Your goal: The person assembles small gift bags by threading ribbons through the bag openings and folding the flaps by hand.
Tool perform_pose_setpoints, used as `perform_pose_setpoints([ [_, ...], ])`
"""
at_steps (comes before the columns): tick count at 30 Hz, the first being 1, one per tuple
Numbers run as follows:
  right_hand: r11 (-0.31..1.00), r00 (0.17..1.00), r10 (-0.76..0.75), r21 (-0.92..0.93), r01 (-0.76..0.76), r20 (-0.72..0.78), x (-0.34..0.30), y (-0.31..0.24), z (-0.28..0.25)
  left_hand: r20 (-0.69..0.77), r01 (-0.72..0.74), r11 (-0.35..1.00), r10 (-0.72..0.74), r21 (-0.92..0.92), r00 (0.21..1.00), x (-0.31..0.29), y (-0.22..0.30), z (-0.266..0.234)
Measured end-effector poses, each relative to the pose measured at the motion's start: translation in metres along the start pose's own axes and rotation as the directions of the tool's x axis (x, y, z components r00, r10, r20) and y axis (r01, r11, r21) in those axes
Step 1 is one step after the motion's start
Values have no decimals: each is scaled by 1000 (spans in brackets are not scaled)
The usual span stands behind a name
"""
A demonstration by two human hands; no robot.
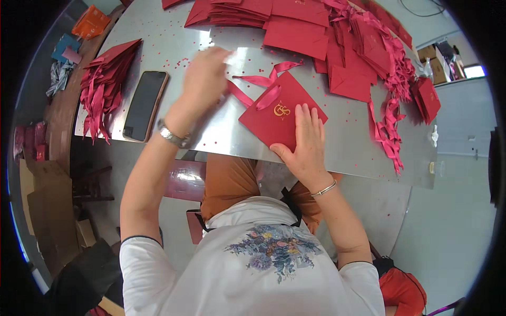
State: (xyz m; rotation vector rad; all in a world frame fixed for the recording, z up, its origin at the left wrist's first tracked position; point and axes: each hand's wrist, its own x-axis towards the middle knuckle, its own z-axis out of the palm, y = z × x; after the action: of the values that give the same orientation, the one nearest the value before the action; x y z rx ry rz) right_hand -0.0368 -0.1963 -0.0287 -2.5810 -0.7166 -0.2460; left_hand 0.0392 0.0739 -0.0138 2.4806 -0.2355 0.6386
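Observation:
A small red paper gift bag (274,115) with a gold printed emblem lies flat and turned cornerwise on the metal table in front of me. My right hand (308,141) rests flat on its lower right part, thumb apart from the fingers. Pink-red ribbon (270,98) runs from the bag in loose loops, one strand reaching toward my left hand (206,76). That hand is raised over the table left of the bag, smeared by motion. Whether its fingers hold the strand cannot be made out.
A phone (146,105) and a pile of ribboned red bags (109,79) lie at the left. More red bags (298,34) are stacked along the far side, with ribbons (389,131) trailing at the right. Small red dots are scattered over the metal table (337,152).

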Motion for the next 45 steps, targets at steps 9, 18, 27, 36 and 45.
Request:
perform_pose_setpoints([
  [9,1000,1000,-21,-20,21,14,-3,-2,-1,160,-60,998,56,19,985,17,6,35],
  [18,999,999,-40,-22,41,17,6,-10,-2,240,-109,986,78,122,968,40,-2,24],
  [27,998,996,45,42,-42,-78,0,-10,3,221,282,943,-241,-175,945,-78,54,-4],
  [36,1000,963,-24,6,27,-267,-23,-5,-11,219,439,414,-481,-797,849,-77,88,9],
  [45,582,916,400,776,-244,-11,-31,55,-91,228,308,287,-281,-907,932,-54,108,6],
])
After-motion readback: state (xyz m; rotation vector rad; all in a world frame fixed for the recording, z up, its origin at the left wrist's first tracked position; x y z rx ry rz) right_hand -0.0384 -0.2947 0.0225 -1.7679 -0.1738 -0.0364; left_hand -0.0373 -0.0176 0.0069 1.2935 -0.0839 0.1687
